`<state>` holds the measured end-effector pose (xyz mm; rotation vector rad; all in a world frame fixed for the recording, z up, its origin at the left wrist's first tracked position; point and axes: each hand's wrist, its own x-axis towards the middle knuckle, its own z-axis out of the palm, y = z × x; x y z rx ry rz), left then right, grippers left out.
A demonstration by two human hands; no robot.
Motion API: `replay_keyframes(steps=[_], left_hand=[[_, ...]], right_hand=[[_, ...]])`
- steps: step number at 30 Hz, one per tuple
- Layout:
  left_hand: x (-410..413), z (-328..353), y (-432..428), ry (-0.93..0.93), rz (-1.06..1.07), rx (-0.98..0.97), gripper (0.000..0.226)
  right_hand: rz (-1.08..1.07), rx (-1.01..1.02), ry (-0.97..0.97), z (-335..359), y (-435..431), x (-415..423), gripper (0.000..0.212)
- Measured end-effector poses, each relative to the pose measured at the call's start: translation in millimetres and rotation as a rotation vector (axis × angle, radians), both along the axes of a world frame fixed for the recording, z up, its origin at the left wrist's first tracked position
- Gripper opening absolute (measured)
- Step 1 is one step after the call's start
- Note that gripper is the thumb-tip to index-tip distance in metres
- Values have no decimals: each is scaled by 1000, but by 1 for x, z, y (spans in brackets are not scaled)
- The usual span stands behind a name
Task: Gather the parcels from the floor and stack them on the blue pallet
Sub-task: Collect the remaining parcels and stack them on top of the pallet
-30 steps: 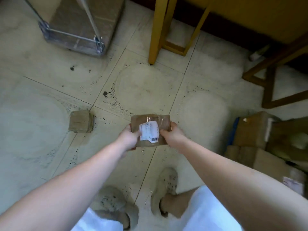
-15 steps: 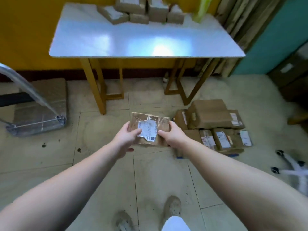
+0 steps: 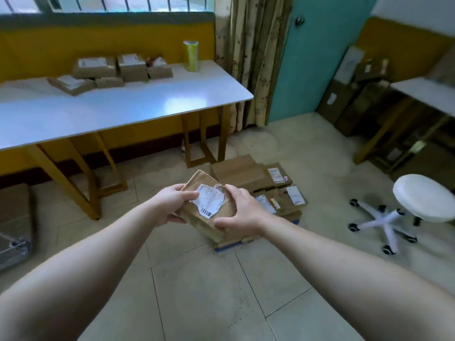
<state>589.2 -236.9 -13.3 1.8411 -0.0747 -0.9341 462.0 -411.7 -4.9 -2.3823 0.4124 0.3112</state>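
Note:
A flat brown parcel (image 3: 209, 212) with a white shipping label is held tilted in front of me, above the floor. My left hand (image 3: 170, 205) grips its left edge with the thumb on top. My right hand (image 3: 242, 209) grips its right side, fingers curled round the near corner. Just beyond, several brown parcels (image 3: 248, 173) lie stacked on the blue pallet (image 3: 227, 247), of which only a thin blue edge shows at the near side.
A long white table (image 3: 123, 107) on yellow legs stands at the left with several parcels and a green roll. A white wheeled stool (image 3: 423, 198) is at the right. Cartons line the far right wall. A metal cart (image 3: 12, 244) sits at the left edge.
My view has lifted and turned right, bringing the pallet stack closer ahead. The parcel has rotated to a tilt, and my right hand has shifted down to its near corner.

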Motion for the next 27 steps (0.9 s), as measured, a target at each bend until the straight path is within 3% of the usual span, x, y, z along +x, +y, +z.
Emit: replay_keyframes(steps=[5,14,17,22,27], left_hand=[[-33,2,-79,19,-106,106,19],[-38,-16,-173,143,-22,-7,21],[-29,-31,-201,255,-37,-36,24],[-9,-53,-247,262,27,-53,24],[5,-77,-268,269,55,84,30]], right_hand=[[227,-250,89,0,-58,-52,123],[-15,-261,41,-12,-136,-53,107],[-138,-234,68,-23,-159,-37,107],[-96,-207,201,-42,-195,-20,119],[-36,88,281,-57,-231,-9,119]])
